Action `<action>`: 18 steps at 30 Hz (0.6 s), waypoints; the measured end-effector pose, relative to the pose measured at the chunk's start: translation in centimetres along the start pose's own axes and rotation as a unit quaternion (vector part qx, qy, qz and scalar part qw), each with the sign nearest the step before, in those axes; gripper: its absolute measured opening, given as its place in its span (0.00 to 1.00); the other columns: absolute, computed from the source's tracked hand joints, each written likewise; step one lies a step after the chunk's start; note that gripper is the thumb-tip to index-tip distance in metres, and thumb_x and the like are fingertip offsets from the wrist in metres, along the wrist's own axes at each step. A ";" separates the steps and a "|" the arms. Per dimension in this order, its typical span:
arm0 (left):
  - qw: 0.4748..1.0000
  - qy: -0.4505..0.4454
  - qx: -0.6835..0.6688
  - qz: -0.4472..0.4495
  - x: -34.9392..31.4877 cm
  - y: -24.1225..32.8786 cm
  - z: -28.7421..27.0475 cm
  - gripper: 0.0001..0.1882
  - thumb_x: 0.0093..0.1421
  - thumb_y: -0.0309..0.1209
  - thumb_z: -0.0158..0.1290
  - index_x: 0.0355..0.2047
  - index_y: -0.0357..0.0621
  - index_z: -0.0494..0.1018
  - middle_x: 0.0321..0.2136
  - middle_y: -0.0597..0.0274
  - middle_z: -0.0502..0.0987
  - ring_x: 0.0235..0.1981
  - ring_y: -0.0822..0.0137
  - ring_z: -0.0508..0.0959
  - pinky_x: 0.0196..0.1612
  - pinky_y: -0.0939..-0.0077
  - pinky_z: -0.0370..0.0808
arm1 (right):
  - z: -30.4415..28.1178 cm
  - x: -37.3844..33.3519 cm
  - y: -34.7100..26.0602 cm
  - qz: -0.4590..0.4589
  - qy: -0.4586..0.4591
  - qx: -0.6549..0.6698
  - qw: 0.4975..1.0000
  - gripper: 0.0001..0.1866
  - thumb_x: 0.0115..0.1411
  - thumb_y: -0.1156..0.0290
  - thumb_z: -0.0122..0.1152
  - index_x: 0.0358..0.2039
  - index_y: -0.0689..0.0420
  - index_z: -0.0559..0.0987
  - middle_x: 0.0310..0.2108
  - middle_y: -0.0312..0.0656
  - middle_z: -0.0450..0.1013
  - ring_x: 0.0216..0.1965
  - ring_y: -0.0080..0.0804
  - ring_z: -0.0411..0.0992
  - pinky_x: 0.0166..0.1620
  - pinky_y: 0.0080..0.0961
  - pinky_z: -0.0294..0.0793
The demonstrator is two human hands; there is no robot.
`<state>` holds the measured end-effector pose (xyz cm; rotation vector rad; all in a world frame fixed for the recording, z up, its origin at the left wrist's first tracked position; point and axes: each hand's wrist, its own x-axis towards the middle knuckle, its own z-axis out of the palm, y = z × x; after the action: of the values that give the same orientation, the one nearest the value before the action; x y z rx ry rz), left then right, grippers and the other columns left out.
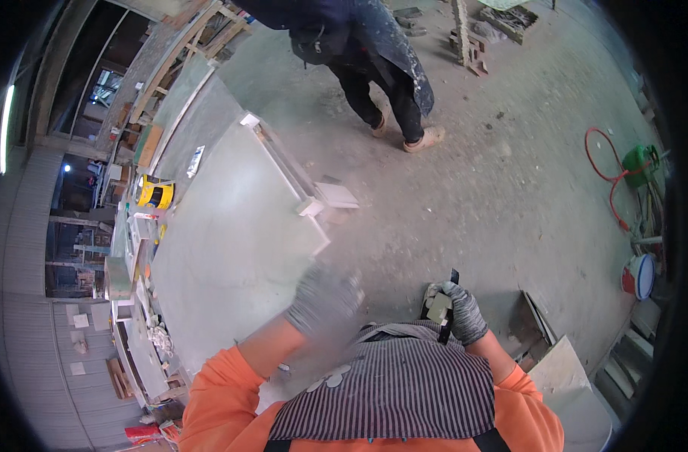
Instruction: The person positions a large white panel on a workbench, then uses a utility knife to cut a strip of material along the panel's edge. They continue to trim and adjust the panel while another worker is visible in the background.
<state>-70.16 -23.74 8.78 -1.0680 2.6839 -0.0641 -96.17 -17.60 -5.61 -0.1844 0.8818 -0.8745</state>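
Note:
My left hand, in a grey knitted glove, is over the near right corner of a large pale slab. It is smeared by motion and dust, so its fingers cannot be read, nor anything it may hold. My right hand, gloved the same way, is closed in front of my striped apron. It grips a dark tool with a black strap-like part and a greenish square piece; the tool's exact kind is not clear. Whitish dust hangs around my left hand and the slab's edge.
A person stands beyond the slab. Pale blocks sit at its right edge. A yellow bucket is at the left. On the right are a green gas cylinder, a red hose, a white-and-red bucket and leaning panels.

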 end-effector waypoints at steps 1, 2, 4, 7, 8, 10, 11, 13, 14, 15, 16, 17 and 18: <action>0.997 0.028 0.005 -0.065 0.2 -1.2 0.7 0.19 0.51 0.40 0.51 0.40 0.40 0.73 0.44 0.50 0.72 0.46 0.49 0.71 0.53 0.53 0.65 | -0.1 0.4 0.0 -0.013 -0.008 0.010 1.000 0.15 0.61 0.59 0.51 0.35 0.58 0.76 0.30 0.39 0.74 0.30 0.28 0.74 0.35 0.23 0.74; 0.990 0.057 0.011 -0.129 0.6 -2.7 1.6 0.20 0.51 0.39 0.52 0.40 0.40 0.73 0.46 0.49 0.71 0.47 0.50 0.69 0.53 0.53 0.65 | 0.0 0.6 0.0 -0.002 -0.005 0.007 1.000 0.16 0.61 0.58 0.50 0.35 0.58 0.76 0.29 0.39 0.74 0.30 0.27 0.74 0.34 0.23 0.74; 0.981 0.061 0.024 -0.185 1.4 -5.0 3.0 0.20 0.50 0.38 0.52 0.42 0.40 0.72 0.48 0.49 0.68 0.50 0.50 0.67 0.55 0.54 0.63 | 0.2 1.2 -0.1 0.000 -0.018 0.006 1.000 0.17 0.61 0.57 0.50 0.34 0.58 0.76 0.28 0.38 0.74 0.29 0.26 0.74 0.33 0.21 0.74; 0.981 0.033 0.130 -0.139 2.9 -5.6 3.6 0.17 0.50 0.35 0.50 0.39 0.39 0.73 0.41 0.49 0.72 0.45 0.52 0.72 0.49 0.55 0.68 | 0.7 1.5 -0.6 -0.003 -0.028 -0.050 0.998 0.19 0.62 0.53 0.49 0.33 0.57 0.76 0.26 0.36 0.73 0.26 0.22 0.72 0.29 0.18 0.71; 0.986 0.014 0.095 -0.136 3.3 -5.0 3.3 0.13 0.51 0.35 0.49 0.34 0.41 0.73 0.36 0.52 0.74 0.42 0.53 0.73 0.48 0.54 0.68 | 0.9 1.5 -0.8 0.000 -0.043 -0.036 0.998 0.20 0.62 0.52 0.49 0.33 0.57 0.77 0.25 0.35 0.73 0.25 0.22 0.72 0.29 0.18 0.71; 0.984 -0.098 0.019 -0.145 4.0 -3.1 2.1 0.11 0.53 0.36 0.47 0.24 0.44 0.73 0.27 0.56 0.76 0.36 0.54 0.75 0.44 0.54 0.68 | 1.2 1.5 -1.4 -0.011 -0.043 -0.053 0.998 0.18 0.62 0.54 0.49 0.33 0.57 0.77 0.25 0.35 0.73 0.25 0.22 0.71 0.29 0.19 0.71; 0.985 -0.087 -0.024 -0.144 4.0 -2.6 1.3 0.11 0.55 0.36 0.46 0.22 0.44 0.73 0.24 0.57 0.76 0.33 0.54 0.75 0.42 0.54 0.69 | 1.2 1.5 -1.8 -0.015 -0.033 -0.064 0.997 0.18 0.62 0.55 0.49 0.33 0.57 0.77 0.25 0.35 0.73 0.25 0.22 0.71 0.29 0.19 0.71; 0.984 -0.053 -0.106 -0.132 3.9 -2.3 0.2 0.14 0.57 0.37 0.45 0.20 0.44 0.72 0.18 0.57 0.75 0.27 0.53 0.76 0.39 0.54 0.69 | 1.0 1.5 -2.6 -0.023 -0.014 -0.066 0.997 0.16 0.61 0.56 0.49 0.33 0.57 0.76 0.24 0.36 0.73 0.24 0.24 0.71 0.29 0.20 0.71; 0.980 0.000 -0.104 -0.168 3.7 -2.7 0.0 0.15 0.58 0.38 0.45 0.20 0.43 0.72 0.18 0.56 0.75 0.26 0.52 0.76 0.39 0.55 0.70 | 0.8 1.5 -3.0 -0.012 -0.007 -0.062 0.998 0.16 0.61 0.57 0.49 0.33 0.57 0.76 0.24 0.36 0.73 0.25 0.24 0.72 0.30 0.21 0.72; 0.973 0.065 -0.096 -0.198 3.4 -3.8 0.0 0.16 0.59 0.39 0.44 0.21 0.43 0.72 0.17 0.55 0.74 0.26 0.51 0.75 0.38 0.55 0.70 | 0.5 1.4 -3.4 -0.003 -0.012 -0.055 0.998 0.16 0.61 0.57 0.49 0.33 0.56 0.76 0.24 0.37 0.73 0.25 0.25 0.72 0.30 0.21 0.72; 0.960 0.146 -0.077 -0.225 3.0 -5.1 0.4 0.17 0.60 0.40 0.44 0.21 0.43 0.72 0.17 0.54 0.74 0.26 0.50 0.75 0.37 0.55 0.70 | 0.3 1.4 -3.8 0.012 -0.012 -0.045 0.999 0.15 0.61 0.57 0.49 0.32 0.56 0.76 0.24 0.37 0.73 0.25 0.26 0.72 0.30 0.22 0.72; 0.941 0.174 -0.140 -0.253 2.9 -6.9 1.0 0.17 0.60 0.42 0.46 0.21 0.42 0.71 0.17 0.51 0.73 0.26 0.48 0.74 0.34 0.54 0.70 | 0.2 1.5 -4.0 0.007 0.003 -0.051 0.999 0.15 0.60 0.57 0.51 0.32 0.56 0.75 0.24 0.39 0.74 0.25 0.28 0.73 0.30 0.23 0.73; 0.921 0.186 -0.133 -0.317 2.6 -8.8 1.8 0.15 0.58 0.43 0.48 0.31 0.43 0.73 0.27 0.51 0.74 0.33 0.50 0.75 0.40 0.57 0.70 | 0.0 1.5 -4.1 0.005 0.003 -0.047 0.999 0.15 0.60 0.57 0.51 0.32 0.56 0.75 0.25 0.39 0.74 0.25 0.28 0.73 0.30 0.24 0.73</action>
<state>-65.63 -31.88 7.65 -2.1742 2.5673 -0.0185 -98.09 -21.42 -4.51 -0.2597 0.9296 -0.8255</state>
